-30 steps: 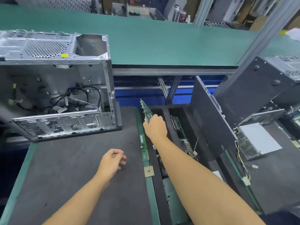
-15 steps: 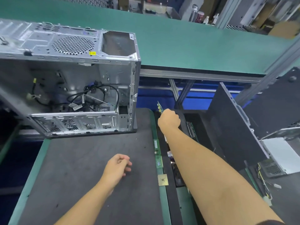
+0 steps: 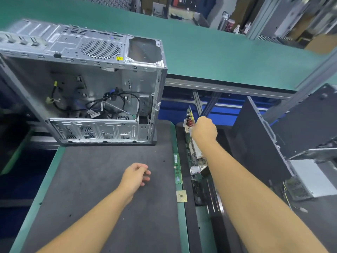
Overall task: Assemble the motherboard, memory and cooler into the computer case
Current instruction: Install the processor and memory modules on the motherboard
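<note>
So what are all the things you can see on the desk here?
computer case: one, silver, open, back left of the dark mat.
cables: a bundle, mostly black, inside the case.
dark mat: one, grey-black, under the left hand.
memory stick: one, green, on the mat's right edge.
processor chip: one, gold, just nearer than the stick.
motherboard: one, green, on edge in the right-hand slot.
side panel: one, black, leaning at right.
green bench: one, behind.
hands: left empty, over the mat; right gripping the motherboard.

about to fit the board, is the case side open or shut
Open: the computer case has no side panel on, so its loose cables and bare interior show.
</note>
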